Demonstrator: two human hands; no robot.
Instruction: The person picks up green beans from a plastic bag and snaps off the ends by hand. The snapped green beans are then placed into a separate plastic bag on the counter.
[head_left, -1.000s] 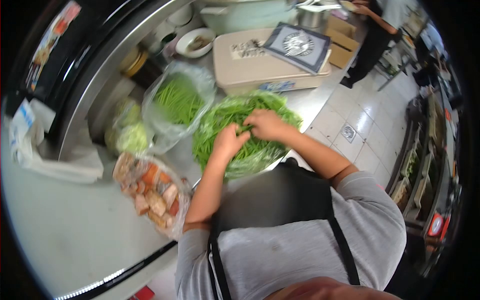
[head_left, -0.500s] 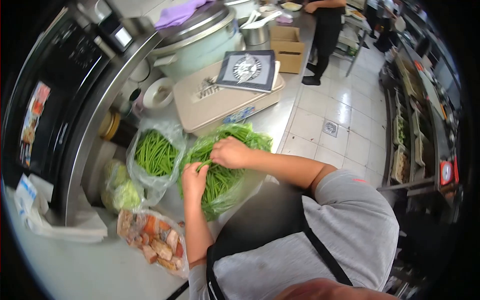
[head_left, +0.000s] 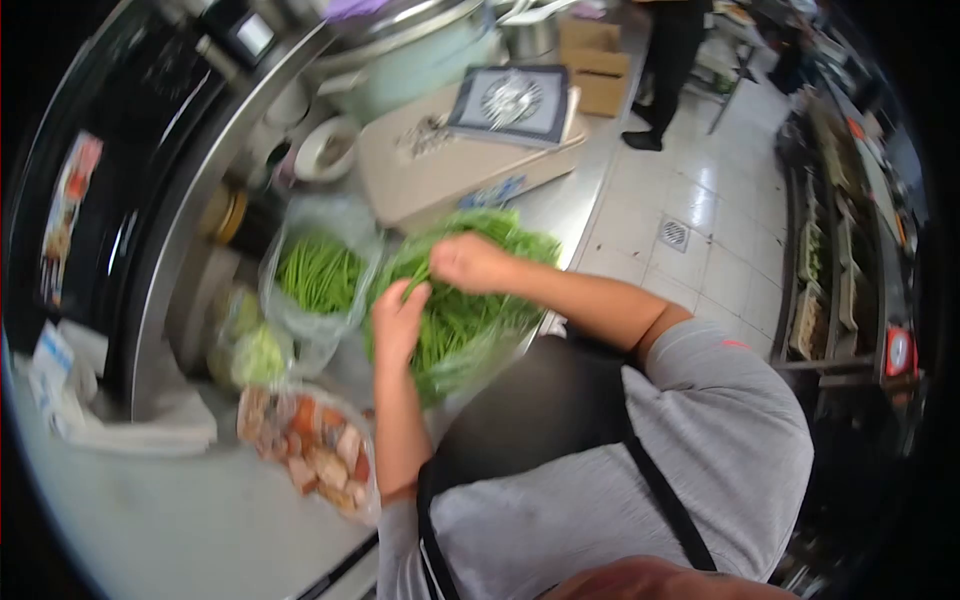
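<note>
**Left hand** (head_left: 400, 320): half open, fingers spread on the bean heap. Motion blur hides whether it grips anything.

**Right hand** (head_left: 468, 262): curled narrow, closed on a few strands at the top of the heap, just beside the left.

**Green beans** (head_left: 470, 325): long, thin, limp pods, loosely tangled, in a wide, crinkled clear plastic bag (head_left: 455, 375) at the near edge of the steel counter (head_left: 150, 520).

**Progress, as judged:** early to middle. The heap under the hands is large, and the smaller clear bag of aligned green pods (head_left: 318, 272) to its left holds a lesser lot.

**Nearby:**
- A clear bag of pale green leafy vegetable (head_left: 255, 355).
- A clear bag of chunky orange and brown cut pieces (head_left: 315, 450).
- A beige, matte, rectangular plastic box (head_left: 420, 170), with a dark square booklet bearing a round emblem (head_left: 512, 100) on top.
- A small white bowl (head_left: 325, 150).
- A pale green lidded pot (head_left: 420, 50).
- Another person standing (head_left: 670, 60) far off on the tiled floor.
</note>
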